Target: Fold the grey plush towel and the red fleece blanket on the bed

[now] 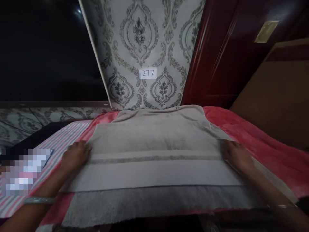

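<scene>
Folded towel long axis left-right; both hands flat, open, pressing ends.

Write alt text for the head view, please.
Both hands, left hand and right hand, press flat on the side edges of a folded grey towel spread over a red blanket. A patterned wall behind carries a label reading 277.

Both hands flat on folded towel.
</scene>
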`<state>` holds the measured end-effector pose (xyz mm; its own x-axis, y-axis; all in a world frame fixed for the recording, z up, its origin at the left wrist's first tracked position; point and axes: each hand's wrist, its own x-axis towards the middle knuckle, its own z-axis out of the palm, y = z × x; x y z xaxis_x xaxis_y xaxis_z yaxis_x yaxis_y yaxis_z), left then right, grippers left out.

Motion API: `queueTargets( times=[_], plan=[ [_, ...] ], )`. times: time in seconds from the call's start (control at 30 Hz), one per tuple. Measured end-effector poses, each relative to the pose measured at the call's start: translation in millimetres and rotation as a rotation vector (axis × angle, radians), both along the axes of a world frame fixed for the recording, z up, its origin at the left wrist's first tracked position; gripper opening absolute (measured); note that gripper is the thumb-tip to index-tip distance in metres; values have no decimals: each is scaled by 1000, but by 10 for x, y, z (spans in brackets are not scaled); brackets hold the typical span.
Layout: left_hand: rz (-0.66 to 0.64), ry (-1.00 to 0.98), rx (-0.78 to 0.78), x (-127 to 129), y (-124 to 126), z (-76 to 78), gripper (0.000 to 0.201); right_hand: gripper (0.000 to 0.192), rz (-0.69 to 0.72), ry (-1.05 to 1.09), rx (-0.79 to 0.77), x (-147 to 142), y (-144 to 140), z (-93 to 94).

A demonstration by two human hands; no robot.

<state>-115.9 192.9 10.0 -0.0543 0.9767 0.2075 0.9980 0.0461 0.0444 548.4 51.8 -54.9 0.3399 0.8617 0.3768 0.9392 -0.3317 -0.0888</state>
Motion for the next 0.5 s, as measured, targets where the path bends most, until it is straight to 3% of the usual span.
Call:
queueTargets(
  times=[0.13,0.2,0.33,0.5],
  plan=[
    [-351,63,18,702,399,25,42,35,379,71,30,-571,705,128],
    [-458,38,39,1116,639,26,40,35,506,120,50,-866,1088,183],
    [-569,47,62,1760,1117,-6,40,37,565,147,48,-1320,1762,293],
    [-626,69,-1,2078,1495,-106,35,34,561,161,-24,-1547,2327,276]
  ],
)
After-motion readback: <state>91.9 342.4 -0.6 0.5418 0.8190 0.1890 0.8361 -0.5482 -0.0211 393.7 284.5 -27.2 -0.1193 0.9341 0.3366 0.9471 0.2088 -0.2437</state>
